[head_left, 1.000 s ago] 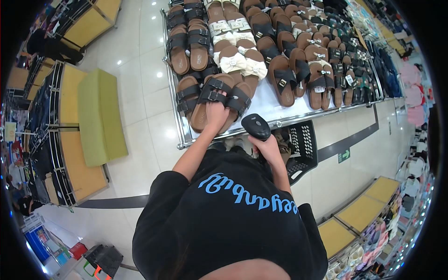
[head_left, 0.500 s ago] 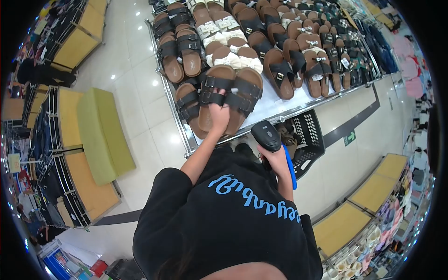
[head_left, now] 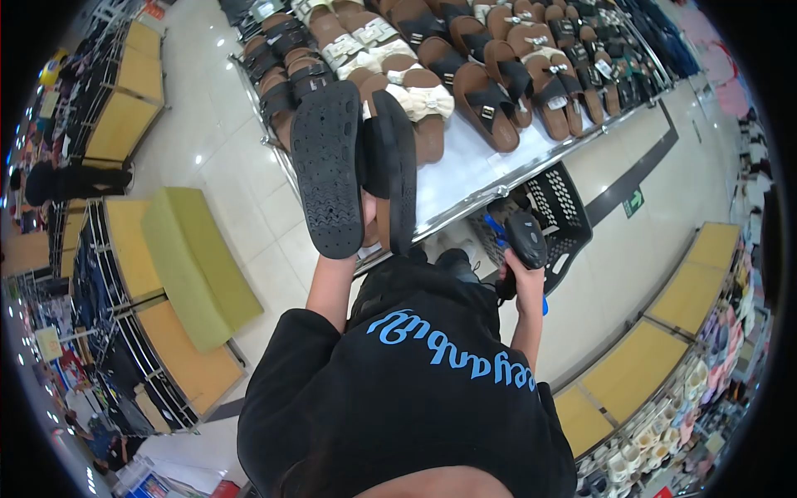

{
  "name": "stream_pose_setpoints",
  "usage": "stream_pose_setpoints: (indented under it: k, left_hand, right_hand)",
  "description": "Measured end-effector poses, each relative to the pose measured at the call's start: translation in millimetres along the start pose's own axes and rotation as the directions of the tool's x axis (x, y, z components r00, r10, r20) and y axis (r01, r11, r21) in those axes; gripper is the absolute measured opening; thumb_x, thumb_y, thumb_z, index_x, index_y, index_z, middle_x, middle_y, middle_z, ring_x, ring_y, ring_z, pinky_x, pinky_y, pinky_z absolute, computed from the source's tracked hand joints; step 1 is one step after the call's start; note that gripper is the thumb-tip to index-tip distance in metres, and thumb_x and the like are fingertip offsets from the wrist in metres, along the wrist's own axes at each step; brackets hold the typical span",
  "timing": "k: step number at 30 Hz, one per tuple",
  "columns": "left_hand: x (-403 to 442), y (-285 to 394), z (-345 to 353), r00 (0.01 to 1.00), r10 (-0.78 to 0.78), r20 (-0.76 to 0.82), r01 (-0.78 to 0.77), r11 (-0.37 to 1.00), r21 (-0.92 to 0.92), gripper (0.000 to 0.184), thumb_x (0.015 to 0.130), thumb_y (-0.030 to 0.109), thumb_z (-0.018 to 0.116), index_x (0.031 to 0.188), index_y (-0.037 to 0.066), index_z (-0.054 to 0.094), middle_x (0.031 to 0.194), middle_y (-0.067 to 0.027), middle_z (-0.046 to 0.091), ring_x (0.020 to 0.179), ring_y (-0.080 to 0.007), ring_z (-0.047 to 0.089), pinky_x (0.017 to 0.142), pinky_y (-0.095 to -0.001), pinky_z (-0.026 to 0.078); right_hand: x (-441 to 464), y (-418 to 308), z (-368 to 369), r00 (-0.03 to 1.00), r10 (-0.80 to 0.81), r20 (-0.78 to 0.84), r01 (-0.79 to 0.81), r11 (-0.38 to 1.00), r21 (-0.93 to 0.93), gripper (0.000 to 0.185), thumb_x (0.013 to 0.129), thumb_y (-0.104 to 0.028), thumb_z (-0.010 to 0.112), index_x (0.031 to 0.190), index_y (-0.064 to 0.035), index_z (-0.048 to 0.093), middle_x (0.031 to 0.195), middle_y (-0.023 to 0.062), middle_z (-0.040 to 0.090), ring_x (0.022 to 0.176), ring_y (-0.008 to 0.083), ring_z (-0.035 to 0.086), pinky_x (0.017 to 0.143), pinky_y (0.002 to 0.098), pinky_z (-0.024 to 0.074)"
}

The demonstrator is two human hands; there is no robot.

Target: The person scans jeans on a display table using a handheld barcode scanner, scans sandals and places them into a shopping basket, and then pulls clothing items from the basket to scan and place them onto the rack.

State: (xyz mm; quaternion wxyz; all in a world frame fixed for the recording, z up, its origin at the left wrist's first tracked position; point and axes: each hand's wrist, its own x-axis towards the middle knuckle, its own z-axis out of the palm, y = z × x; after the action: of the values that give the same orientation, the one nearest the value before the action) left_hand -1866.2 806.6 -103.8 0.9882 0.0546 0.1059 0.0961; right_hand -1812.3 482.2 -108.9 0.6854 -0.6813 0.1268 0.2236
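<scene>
Tabletop gap (head_left: 452, 184) — held sandals (head_left: 328, 174) left, rail (head_left: 531, 169) nearer

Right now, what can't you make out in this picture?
All in the head view:
Left hand: mostly hidden by the held sandals.
Contents of the basket: partly hidden by the scanner in the right hand.
Print on the tag: too small.
Display table: far end cut off by the top edge.

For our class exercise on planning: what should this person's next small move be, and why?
Probably bring the scanner toward the sandals: the left hand holds them raised, one sole in plain view, while the right hand holds the scanner apart.
</scene>
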Motion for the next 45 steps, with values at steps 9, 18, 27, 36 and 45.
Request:
stream_pose_setpoints:
  k: [9, 18, 27, 36, 45]
  left_hand:
    - [44, -117, 15, 0.926, -0.347, -0.145, 0.376, 0.872, 0.314, 0.03, 0.089, 0.007, 0.048, 0.117, 0.002, 0.056, 0.109, -0.0102, 0.063, 0.097, -0.0237, 0.059, 0.09, -0.0326, 0.044]
    - [117, -285, 50, 0.882, -0.416, -0.22, 0.23, -0.026, 0.973, 0.029, 0.087, 0.006, 0.051, 0.116, 0.002, 0.057, 0.107, -0.0098, 0.064, 0.092, -0.0253, 0.061, 0.087, -0.0326, 0.046]
    - [158, -444, -45, 0.551, -0.834, 0.0, -0.552, -0.365, 0.75, 0.032, 0.07, 0.001, 0.052, 0.098, 0.008, 0.066, 0.095, -0.0188, 0.065, 0.09, -0.0372, 0.06, 0.08, -0.0423, 0.048]
    - [249, -516, -132, 0.622, -0.745, -0.242, -0.235, -0.472, 0.85, 0.033, 0.073, -0.01, 0.043, 0.09, 0.004, 0.068, 0.088, -0.0097, 0.069, 0.087, -0.0192, 0.065, 0.081, -0.0305, 0.048]
    - [341, -510, -125, 0.854, -0.361, -0.375, 0.129, -0.551, 0.824, 0.044, 0.08, 0.02, 0.064, 0.119, 0.002, 0.056, 0.101, -0.0141, 0.066, 0.096, -0.0247, 0.063, 0.086, -0.0335, 0.047]
  right_hand:
    - [-4, 86, -125, 0.837, -0.142, -0.529, -0.213, 0.806, -0.553, 0.037, 0.071, -0.025, 0.074, 0.089, 0.0044, 0.061, 0.087, 0.021, 0.062, 0.083, 0.0347, 0.062, 0.072, 0.0418, 0.0471]
    - [3, 117, -202, 0.819, 0.131, -0.559, -0.271, 0.946, -0.175, 0.036, 0.076, -0.03, 0.072, 0.085, 0.0031, 0.062, 0.072, 0.009, 0.061, 0.062, 0.0137, 0.06, 0.053, 0.0283, 0.0489]
    - [92, 80, -308, 0.806, 0.336, -0.487, -0.222, 0.935, 0.278, 0.043, 0.076, -0.032, 0.073, 0.102, -0.0022, 0.057, 0.079, 0.0055, 0.06, 0.059, 0.0119, 0.054, 0.046, 0.026, 0.0476]
    - [194, 140, -373, 0.924, 0.369, -0.1, -0.3, 0.861, 0.411, 0.022, 0.078, -0.012, 0.068, 0.09, -0.0025, 0.054, 0.07, 0.0051, 0.058, 0.058, 0.0121, 0.056, 0.048, 0.0261, 0.043]
    - [282, 111, -404, 0.892, 0.296, -0.343, -0.324, 0.946, -0.026, 0.046, 0.073, -0.024, 0.068, 0.105, 0.0047, 0.051, 0.07, 0.0127, 0.061, 0.053, 0.0175, 0.059, 0.049, 0.0302, 0.0472]
